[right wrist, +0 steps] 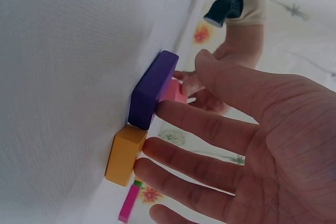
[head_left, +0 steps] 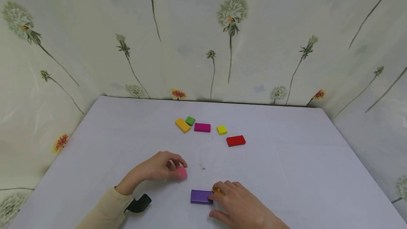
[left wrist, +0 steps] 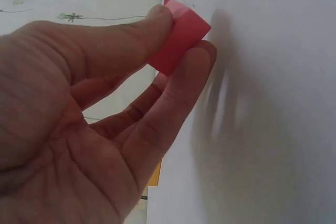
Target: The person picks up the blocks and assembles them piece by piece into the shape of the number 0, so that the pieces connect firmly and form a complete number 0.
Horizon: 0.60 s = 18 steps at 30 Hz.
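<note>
My left hand (head_left: 157, 168) pinches a pink block (left wrist: 181, 38) between thumb and fingertips, close over the white tabletop. The right hand (head_left: 240, 206) lies over the near part of the table with its fingers extended. Its index fingertip touches a long purple block (head_left: 200, 197). Two more of its fingertips rest against a shorter orange block (right wrist: 126, 156), which lies end to end with the purple one. In the head view those fingers cover most of the orange block.
Farther back on the table (head_left: 286, 162) lie a yellow-orange block (head_left: 182, 125), a green block (head_left: 190, 121), a magenta block (head_left: 202, 127), a small yellow block (head_left: 222, 130) and a red block (head_left: 236, 141). Flower-printed cloth (head_left: 187, 45) hangs behind. A black wrist device (head_left: 140, 204) sits by the left sleeve.
</note>
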Each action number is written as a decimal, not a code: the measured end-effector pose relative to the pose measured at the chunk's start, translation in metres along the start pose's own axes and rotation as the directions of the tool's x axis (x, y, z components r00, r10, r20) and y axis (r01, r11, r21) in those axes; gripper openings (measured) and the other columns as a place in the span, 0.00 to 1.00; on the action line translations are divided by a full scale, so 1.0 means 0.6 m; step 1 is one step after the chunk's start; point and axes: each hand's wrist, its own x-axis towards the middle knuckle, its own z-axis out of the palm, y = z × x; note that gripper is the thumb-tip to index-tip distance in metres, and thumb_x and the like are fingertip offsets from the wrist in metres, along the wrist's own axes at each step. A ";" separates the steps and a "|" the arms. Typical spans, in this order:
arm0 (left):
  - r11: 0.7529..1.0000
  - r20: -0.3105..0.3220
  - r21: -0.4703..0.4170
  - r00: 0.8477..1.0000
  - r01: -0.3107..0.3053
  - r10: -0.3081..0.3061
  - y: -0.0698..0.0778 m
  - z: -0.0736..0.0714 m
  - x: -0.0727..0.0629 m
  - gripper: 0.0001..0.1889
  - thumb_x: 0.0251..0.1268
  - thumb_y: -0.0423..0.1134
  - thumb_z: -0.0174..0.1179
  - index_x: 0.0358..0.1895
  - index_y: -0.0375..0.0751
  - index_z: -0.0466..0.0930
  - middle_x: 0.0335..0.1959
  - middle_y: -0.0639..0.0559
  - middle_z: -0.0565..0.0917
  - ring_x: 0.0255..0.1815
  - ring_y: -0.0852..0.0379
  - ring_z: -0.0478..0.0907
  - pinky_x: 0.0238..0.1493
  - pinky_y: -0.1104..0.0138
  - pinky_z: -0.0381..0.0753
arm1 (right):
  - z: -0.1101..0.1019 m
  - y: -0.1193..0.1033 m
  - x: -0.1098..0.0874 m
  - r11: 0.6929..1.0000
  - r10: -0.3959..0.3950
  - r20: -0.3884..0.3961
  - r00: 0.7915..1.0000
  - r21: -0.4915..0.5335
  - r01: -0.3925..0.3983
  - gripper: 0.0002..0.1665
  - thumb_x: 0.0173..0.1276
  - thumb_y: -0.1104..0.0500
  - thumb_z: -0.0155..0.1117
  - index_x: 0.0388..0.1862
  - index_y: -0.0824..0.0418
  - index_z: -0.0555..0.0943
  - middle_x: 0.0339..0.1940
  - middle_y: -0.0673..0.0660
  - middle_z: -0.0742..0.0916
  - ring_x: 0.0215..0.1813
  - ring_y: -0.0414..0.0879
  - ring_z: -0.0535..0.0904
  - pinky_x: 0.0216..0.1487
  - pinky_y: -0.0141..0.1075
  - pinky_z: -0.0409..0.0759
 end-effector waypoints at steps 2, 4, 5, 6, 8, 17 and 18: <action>1.000 0.011 -0.006 1.000 0.002 -0.002 0.001 0.001 0.000 0.12 0.61 0.32 0.67 0.48 0.43 0.84 0.36 0.57 0.80 0.36 0.58 0.78 0.41 0.66 0.78 | 0.000 0.000 0.000 1.000 -0.002 -0.004 1.000 -0.003 0.002 0.23 0.68 0.37 0.61 0.49 0.50 0.84 0.47 0.46 0.80 0.47 0.41 0.76 0.52 0.42 0.76; 1.000 0.021 -0.011 1.000 0.008 -0.008 0.002 0.003 0.000 0.12 0.61 0.32 0.67 0.48 0.43 0.84 0.35 0.58 0.80 0.36 0.58 0.78 0.41 0.66 0.77 | 0.000 0.000 -0.001 1.000 -0.002 -0.005 1.000 -0.003 0.002 0.23 0.68 0.37 0.61 0.50 0.50 0.84 0.47 0.46 0.80 0.48 0.41 0.76 0.52 0.42 0.75; 1.000 0.025 -0.014 1.000 0.008 -0.008 0.003 0.004 0.000 0.12 0.61 0.33 0.67 0.48 0.43 0.84 0.35 0.58 0.80 0.36 0.57 0.78 0.41 0.66 0.77 | 0.001 0.001 -0.001 1.000 -0.003 -0.007 1.000 -0.004 0.003 0.22 0.68 0.37 0.61 0.50 0.50 0.84 0.47 0.46 0.80 0.48 0.41 0.76 0.52 0.42 0.75; 1.000 0.030 -0.015 1.000 0.008 -0.008 0.004 0.005 0.001 0.12 0.60 0.33 0.67 0.48 0.43 0.84 0.35 0.57 0.80 0.36 0.57 0.78 0.40 0.66 0.77 | 0.001 0.001 -0.001 1.000 -0.004 -0.009 1.000 -0.005 0.004 0.22 0.68 0.37 0.61 0.49 0.50 0.84 0.47 0.46 0.80 0.48 0.42 0.76 0.52 0.42 0.75; 1.000 0.037 -0.017 0.999 0.011 -0.010 0.006 0.006 0.001 0.12 0.60 0.33 0.68 0.48 0.43 0.84 0.34 0.57 0.80 0.36 0.57 0.78 0.40 0.66 0.77 | 0.001 0.001 -0.001 1.000 -0.004 -0.011 1.000 -0.004 0.004 0.22 0.68 0.37 0.61 0.49 0.50 0.84 0.47 0.46 0.80 0.48 0.42 0.76 0.52 0.43 0.75; 1.000 0.065 0.013 0.998 0.006 -0.007 0.011 0.014 0.003 0.13 0.59 0.34 0.69 0.47 0.45 0.84 0.33 0.59 0.80 0.33 0.60 0.77 0.37 0.68 0.77 | 0.000 0.000 -0.001 1.000 0.006 0.006 1.000 0.005 -0.007 0.23 0.68 0.36 0.60 0.49 0.50 0.84 0.47 0.46 0.80 0.47 0.41 0.76 0.52 0.43 0.76; 1.000 0.069 0.014 0.998 0.005 -0.006 0.011 0.014 0.003 0.13 0.59 0.34 0.69 0.47 0.46 0.84 0.33 0.59 0.80 0.33 0.60 0.77 0.37 0.68 0.77 | 0.000 0.000 0.000 1.000 0.008 0.009 1.000 0.006 -0.008 0.23 0.68 0.36 0.61 0.49 0.51 0.84 0.47 0.47 0.80 0.47 0.41 0.76 0.52 0.43 0.76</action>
